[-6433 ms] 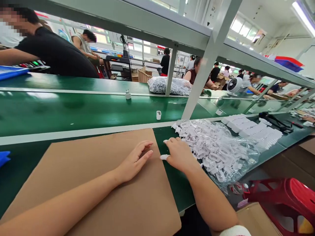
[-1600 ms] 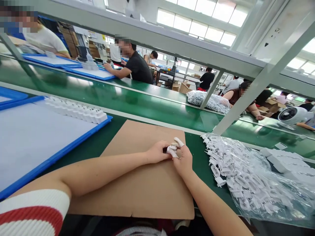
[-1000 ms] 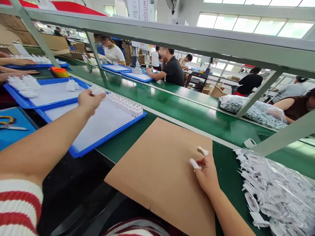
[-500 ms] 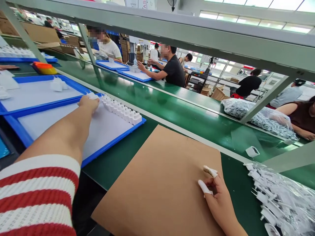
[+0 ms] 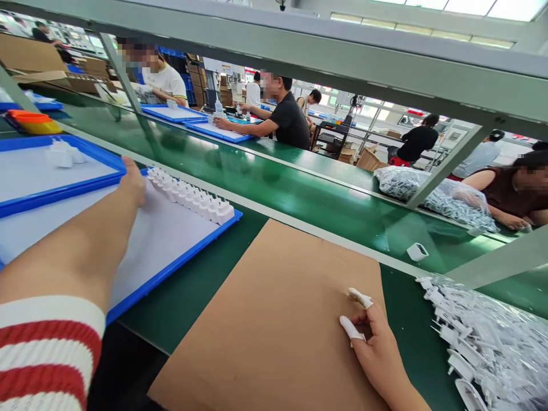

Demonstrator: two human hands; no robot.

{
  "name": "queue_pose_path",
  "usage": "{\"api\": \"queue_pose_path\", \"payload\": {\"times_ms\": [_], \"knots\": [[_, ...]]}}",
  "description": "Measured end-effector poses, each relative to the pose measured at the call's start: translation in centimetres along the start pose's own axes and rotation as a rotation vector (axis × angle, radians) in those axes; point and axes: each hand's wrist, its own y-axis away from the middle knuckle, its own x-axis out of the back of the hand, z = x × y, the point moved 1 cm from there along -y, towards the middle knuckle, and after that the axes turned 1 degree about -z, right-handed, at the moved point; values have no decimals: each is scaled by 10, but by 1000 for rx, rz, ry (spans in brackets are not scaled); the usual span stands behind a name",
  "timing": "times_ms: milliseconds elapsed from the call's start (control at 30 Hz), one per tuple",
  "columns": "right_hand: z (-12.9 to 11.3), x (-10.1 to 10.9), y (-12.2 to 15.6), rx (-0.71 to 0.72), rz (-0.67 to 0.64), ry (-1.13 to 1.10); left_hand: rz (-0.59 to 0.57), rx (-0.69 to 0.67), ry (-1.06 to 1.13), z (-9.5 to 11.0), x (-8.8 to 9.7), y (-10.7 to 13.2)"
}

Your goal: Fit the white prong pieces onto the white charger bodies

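My left hand (image 5: 135, 184) reaches over the far edge of a blue-rimmed tray (image 5: 171, 273), beside the left end of a row of white plug housings (image 5: 192, 194) with pins on top. Its visible fingers are stretched out; no piece shows in them, though part of the hand is turned away. Over a brown cardboard sheet (image 5: 274, 319), my right hand (image 5: 374, 337) rests with thumb and index finger apart, both wearing white finger covers. Nothing is between those two fingertips.
Another blue tray (image 5: 25, 174) holds a few white housings (image 5: 64, 153). Orange and yellow bins (image 5: 34, 121) stand behind it. A bag of white plastic parts (image 5: 483, 337) lies at right, near a single white housing (image 5: 417, 252). A shelf beam (image 5: 274, 43) crosses above; co-workers sit across the green bench.
My left hand has come away from the white housing it was holding at the row's left end, and its fingers have straightened. The view has shifted slightly; my right hand keeps its pose.
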Motion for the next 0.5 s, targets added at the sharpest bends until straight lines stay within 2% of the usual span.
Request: {"api": "queue_pose_path", "payload": {"times_ms": [100,133,200,300,367,433,500], "knots": [[-1,1,0,0,-31,-30,130,213,40,18,4,8],[-1,1,0,-4,-43,-45,166,225,51,28,5,12],[0,2,0,-6,-58,-74,210,152,69,54,7,22],[1,3,-1,1,-68,-124,188,-94,80,107,4,50],[1,3,0,2,-76,-180,123,-322,109,148,-3,82],[0,5,2,2,-73,-240,26,-612,181,188,-12,127],[0,7,3,2,-58,-269,-141,-870,257,221,-24,181]]}}
